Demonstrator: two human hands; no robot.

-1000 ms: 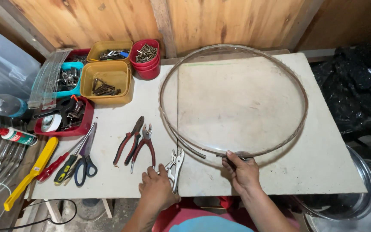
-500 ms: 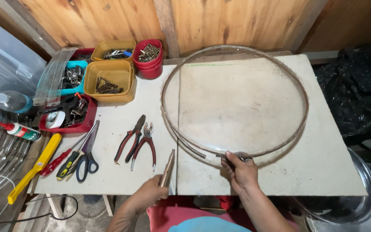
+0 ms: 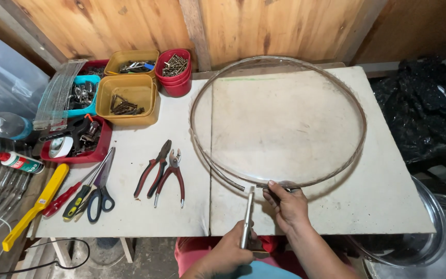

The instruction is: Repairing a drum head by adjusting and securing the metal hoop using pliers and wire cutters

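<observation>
the metal hoop (image 3: 360,135) lies flat on the white table (image 3: 388,206), and i use it as the landmark. at its near edge the right hand (image 3: 287,206) pinches the rim, with the fingers closed tight on the place where the hoop's loose ends overlap. just beside that place, on the side toward the person, the left hand (image 3: 228,253) is wrapped around a slim metal plier-like tool (image 3: 247,217), whose tip touches the hoop's end; whether the tip is biting the strip i cannot tell.

the risk i see is the springy strip. if the right fingers loosen, the overlapped ends can jump apart and the hoop can open, maybe hitting the fingers. the tool tip can also slip off the thin edge toward the right thumb, because they are very near. left of the hoop, two red-handled pliers (image 3: 161,173) lie well apart from it, so they are in no danger.
</observation>
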